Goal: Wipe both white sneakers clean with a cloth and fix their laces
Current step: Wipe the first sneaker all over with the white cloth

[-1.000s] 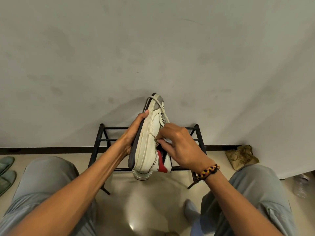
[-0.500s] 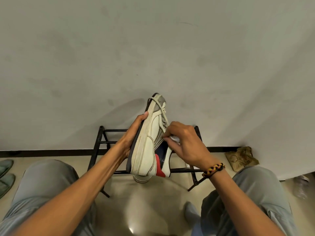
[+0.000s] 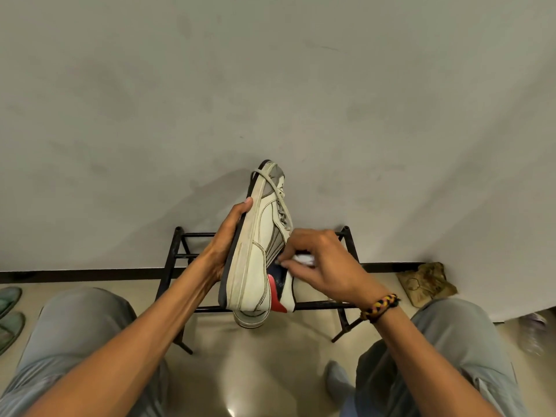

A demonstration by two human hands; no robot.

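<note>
Nearest: two knees in grey trousers (image 3: 78,332), floor (image 3: 246,371) bare between them, a foot in a grey sock (image 3: 337,380) by the right knee.

Left hand (image 3: 224,245) holds the sneaker (image 3: 255,260) up off the floor, palm on the sole, fingers hidden behind it, thumb tip at the sole edge. Sneaker is on its side, toe pointing away and up, heel toward the camera. White upper with grey panels, red patch at the heel, dark lining.

Right hand (image 3: 325,266) is at the sneaker's opening, fingers curled, pinching a small white wad, looks like the cloth (image 3: 304,259), pressed against the collar. A braided bracelet (image 3: 379,307) sits on that wrist. The hand covers most of the wad and the tongue area.

Lace (image 3: 270,183) is loose: one strand loops over the toe, the rest runs down the eyelets.

Behind and below the held sneaker: a second sneaker (image 3: 251,319), only its toe end showing under the first one's heel, apparently on the black metal rack (image 3: 192,236). Rack stands against the wall (image 3: 270,85); arms and sneaker block its middle.

Far right, a crumpled brown bag (image 3: 427,282) on the floor at the wall. Right edge, something clear and blurred, can't tell what. Left edge, a pair of green slippers (image 3: 9,314), partly cut off.
</note>
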